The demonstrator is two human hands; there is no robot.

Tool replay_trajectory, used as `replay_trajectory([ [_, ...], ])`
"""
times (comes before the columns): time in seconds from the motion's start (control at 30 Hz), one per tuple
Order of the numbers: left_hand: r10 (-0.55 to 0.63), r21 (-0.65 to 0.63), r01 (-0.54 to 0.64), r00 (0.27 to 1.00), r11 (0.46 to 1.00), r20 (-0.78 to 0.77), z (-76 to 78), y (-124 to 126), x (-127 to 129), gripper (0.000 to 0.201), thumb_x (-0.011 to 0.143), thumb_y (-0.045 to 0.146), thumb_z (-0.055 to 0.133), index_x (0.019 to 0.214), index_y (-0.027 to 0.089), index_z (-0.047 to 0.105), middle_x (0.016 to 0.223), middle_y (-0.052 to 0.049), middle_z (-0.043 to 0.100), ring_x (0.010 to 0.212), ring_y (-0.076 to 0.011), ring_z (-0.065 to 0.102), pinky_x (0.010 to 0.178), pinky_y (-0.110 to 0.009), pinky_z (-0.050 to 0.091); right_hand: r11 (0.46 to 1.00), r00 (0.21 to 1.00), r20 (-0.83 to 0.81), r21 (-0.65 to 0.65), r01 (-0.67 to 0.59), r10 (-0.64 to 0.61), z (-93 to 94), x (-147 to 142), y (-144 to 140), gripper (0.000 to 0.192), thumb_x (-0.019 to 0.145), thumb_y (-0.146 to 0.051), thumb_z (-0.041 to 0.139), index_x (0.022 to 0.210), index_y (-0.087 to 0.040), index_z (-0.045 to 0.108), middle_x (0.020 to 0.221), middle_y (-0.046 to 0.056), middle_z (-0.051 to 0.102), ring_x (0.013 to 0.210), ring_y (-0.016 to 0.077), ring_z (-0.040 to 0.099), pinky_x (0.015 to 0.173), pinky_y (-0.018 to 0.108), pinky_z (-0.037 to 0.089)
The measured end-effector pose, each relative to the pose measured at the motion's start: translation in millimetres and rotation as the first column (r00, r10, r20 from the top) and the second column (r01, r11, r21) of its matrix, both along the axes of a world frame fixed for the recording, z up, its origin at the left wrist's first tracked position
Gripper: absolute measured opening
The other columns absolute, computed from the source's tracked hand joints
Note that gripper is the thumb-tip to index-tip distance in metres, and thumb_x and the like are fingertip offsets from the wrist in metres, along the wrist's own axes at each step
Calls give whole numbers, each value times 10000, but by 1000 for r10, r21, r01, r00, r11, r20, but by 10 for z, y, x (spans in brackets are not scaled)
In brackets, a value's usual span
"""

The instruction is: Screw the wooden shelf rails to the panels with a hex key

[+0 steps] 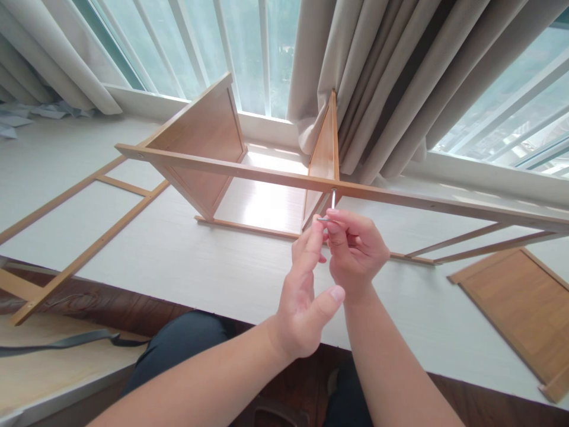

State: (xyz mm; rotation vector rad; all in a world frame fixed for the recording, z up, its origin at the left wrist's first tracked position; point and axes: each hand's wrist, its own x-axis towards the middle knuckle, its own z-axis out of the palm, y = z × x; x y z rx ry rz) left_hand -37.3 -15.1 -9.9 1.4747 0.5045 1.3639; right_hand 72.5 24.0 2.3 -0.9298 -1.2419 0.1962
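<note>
My right hand (358,249) pinches a silver L-shaped hex key (333,200) between thumb and fingertips. The key's upper end meets the underside of a long wooden rail (249,171), where a panel joins it. Its other end points left, by the fingertips of my left hand (306,296). That hand is open, thumb apart and fingers stretched up; whether it touches the key I cannot tell. The rail belongs to a wooden frame lying on its side, with a larger panel (195,142) at left and a narrower-looking panel (323,148) behind the key.
The frame rests on a white ledge (213,267) below the windows. A loose wooden board (515,302) lies at right. Ladder-like legs (98,243) extend left past the ledge's edge. Grey curtains (386,77) hang behind. A dark strap (80,341) lies on a pale board at lower left.
</note>
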Motion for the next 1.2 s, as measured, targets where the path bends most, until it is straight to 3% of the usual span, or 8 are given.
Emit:
replay_trajectory([
  [0.6, 13, -14, -13, 1000, 1000, -18, 37, -10, -4, 769, 988, 484, 587, 1684, 343, 291, 1743, -71, 283, 1498, -378, 339, 1041, -472, 453, 1000, 1000, 20, -8, -3, 4, -4, -4, 4, 154, 1007, -255, 673, 1124, -320, 749, 944, -24, 801, 665, 132, 738, 589, 284, 692],
  [1.2, -7, -88, 11, 999, 996, 48, 160, -23, -18, 708, 982, 411, 603, 1651, 353, 379, 1743, -40, 301, 1509, -366, 340, 1026, -435, 447, 999, 997, -56, 25, -47, 48, -16, -23, 13, 181, 966, -221, 730, 1122, -303, 771, 878, -31, 792, 577, 105, 674, 467, 242, 586],
])
